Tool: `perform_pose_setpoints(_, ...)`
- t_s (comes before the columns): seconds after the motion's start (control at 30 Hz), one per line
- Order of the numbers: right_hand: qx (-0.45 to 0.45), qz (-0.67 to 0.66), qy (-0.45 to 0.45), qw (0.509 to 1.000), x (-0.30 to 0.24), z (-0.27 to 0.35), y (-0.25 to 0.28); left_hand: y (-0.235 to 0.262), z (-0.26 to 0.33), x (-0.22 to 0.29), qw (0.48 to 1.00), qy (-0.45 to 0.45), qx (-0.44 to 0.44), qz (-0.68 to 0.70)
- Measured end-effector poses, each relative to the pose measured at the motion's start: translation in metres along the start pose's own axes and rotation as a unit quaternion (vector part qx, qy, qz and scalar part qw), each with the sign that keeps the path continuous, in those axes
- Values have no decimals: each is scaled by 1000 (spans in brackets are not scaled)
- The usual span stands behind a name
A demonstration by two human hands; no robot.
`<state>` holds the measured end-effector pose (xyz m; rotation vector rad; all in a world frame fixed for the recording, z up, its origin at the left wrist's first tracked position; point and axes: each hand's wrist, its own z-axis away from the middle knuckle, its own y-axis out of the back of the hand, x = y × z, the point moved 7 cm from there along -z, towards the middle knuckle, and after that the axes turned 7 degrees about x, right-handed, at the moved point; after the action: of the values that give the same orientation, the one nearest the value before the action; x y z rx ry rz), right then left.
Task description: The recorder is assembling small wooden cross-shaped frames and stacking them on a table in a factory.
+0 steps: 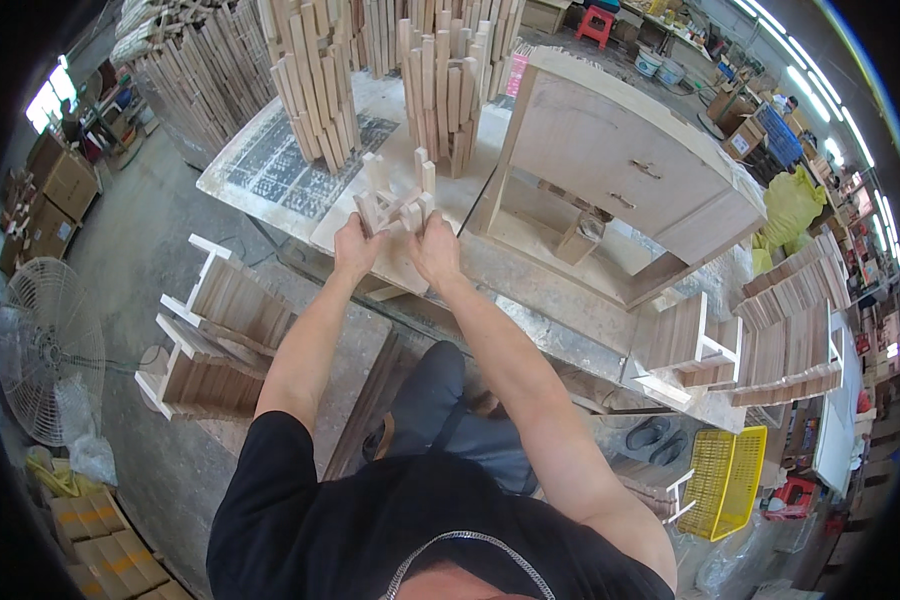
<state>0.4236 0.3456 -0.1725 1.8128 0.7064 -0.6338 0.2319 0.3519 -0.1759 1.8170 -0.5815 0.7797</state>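
Observation:
At the front edge of the worktable (235,180), my two hands are side by side over a small cluster of pale wooden sticks (378,206). My left hand (354,250) is closed on the left side of the cluster. My right hand (435,252) grips its right side, where one short stick (426,178) points upward. Some sticks cross at angles between the hands, and how they meet is too small to tell. Just beyond stand tall stacks of similar sticks, a left stack (315,100) and a right stack (442,95).
A large wooden housing (620,150) stands on the table to the right. Racked wooden slats stand at the lower left (235,300) and far right (785,330). A floor fan (50,345) is at the left; a yellow basket (727,482) lies at the lower right.

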Motion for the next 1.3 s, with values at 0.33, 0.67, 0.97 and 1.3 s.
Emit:
perform_pose_setpoints(0.33,-32,-19,106,994,17,92,112,-31,-6,-20,996,-90,0,7)
perform_pose_setpoints(0.67,162,384,36,908,118,169,524,-25,-56,-97,966,-120,-48,223)
perform_pose_setpoints(0.97,-5,480,20,877,297,206,624,40,61,16,989,-135,26,-50)
perform_pose_setpoints(1.3,24,254,-110,961,206,157,605,320,65,-52,866,-15,143,-479)
